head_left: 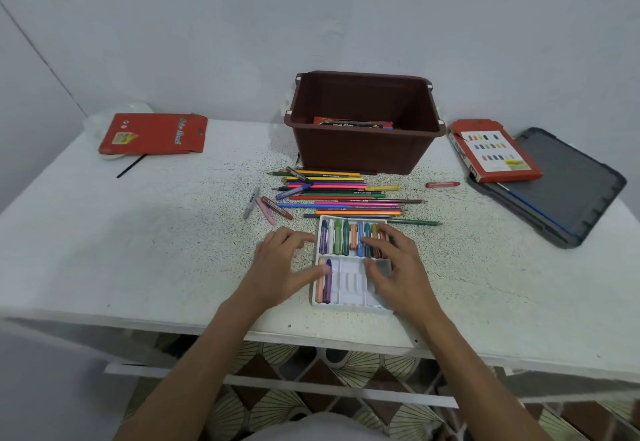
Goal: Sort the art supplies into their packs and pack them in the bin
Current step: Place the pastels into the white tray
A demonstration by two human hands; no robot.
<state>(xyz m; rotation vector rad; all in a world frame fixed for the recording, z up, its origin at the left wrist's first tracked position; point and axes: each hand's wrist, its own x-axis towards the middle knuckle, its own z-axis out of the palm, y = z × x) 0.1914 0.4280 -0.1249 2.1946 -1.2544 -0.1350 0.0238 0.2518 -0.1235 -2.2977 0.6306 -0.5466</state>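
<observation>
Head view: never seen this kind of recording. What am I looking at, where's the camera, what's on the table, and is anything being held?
There is no machine here. A person works with bare hands, and the single picture comes from a camera worn on their head, looking forward and down.

The left hand is at the left edge of a white crayon tray. The right hand lies with its fingers on the crayons in the tray's far row. Neither hand plainly grips anything, though the left thumb is blurred.

Beyond the tray lies a pile of coloured pencils, with a few loose crayons beside it. Behind them stands a brown bin with one pack already inside. A red pack lies far left, and a red box and a dark grey panel lie to the right. Everything is on the white table.
</observation>
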